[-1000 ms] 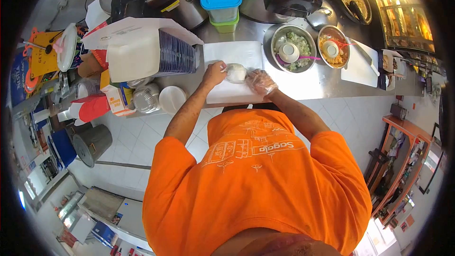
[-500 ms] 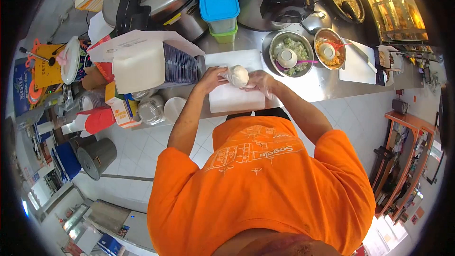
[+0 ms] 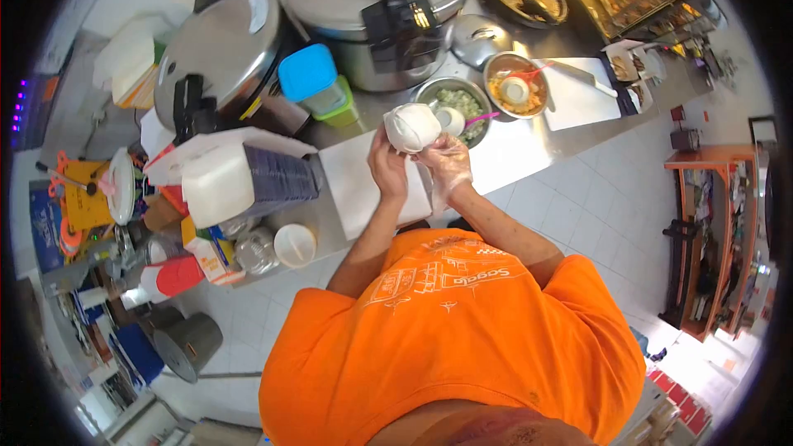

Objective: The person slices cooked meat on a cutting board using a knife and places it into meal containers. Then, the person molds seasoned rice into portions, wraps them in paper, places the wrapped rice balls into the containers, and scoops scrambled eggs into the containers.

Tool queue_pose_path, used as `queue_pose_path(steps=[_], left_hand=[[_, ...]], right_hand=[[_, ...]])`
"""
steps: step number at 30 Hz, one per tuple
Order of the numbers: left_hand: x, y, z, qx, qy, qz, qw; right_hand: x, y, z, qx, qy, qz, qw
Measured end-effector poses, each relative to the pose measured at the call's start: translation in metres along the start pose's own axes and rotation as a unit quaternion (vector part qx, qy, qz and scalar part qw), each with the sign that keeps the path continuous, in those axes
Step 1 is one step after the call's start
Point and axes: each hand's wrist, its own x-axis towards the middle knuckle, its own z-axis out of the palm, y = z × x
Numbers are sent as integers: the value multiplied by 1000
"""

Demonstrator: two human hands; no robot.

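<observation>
Ball (image 3: 412,127), round, white, against plastic-gloved right hand (image 3: 448,163)

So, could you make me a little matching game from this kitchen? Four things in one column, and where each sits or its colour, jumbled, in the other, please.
Things
1. Ball
2. Knife
3. Lid of the tub beside the cookers
4. Red utensil

Places and colours
A. On a white board
B. In a bowl of orange food
C. Held between the left hand and right hand
D. Blue

Right pairs: 1-C; 2-A; 3-D; 4-B
</observation>
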Motion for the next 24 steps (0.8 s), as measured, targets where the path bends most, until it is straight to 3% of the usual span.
queue_pose_path(steps=[2, 3, 6, 10, 14, 17, 20, 21, 24], left_hand=[[-26, 7, 55, -181, -58, 60, 980], [-26, 1, 69, -64, -96, 127, 985], [-42, -11, 119, -117, -5, -69, 991], [-58, -32, 191, -151, -76, -148, 974], [-88, -74, 276, -128, -162, -120, 971], [-100, -110, 322, 85, -252, 62, 962], [-107, -143, 359, 240, -290, 73, 923], [-109, -142, 375, 351, -279, 97, 889], [-110, -154, 421, 527, -318, 178, 768]], right_hand=[[-21, -45, 2, -227, 25, -132, 965], [-26, -51, -12, -327, 20, -121, 937], [-24, -64, -60, -285, -7, -269, 920], [-42, -130, -140, -187, 2, -148, 971], [-57, -173, -235, 1, 30, -28, 999], [-58, -193, -295, 129, 104, -1, 986], [-70, -227, -332, 275, 93, 21, 957], [-77, -239, -346, 364, -4, -13, 931], [-56, -240, -389, 317, 110, -5, 942]])
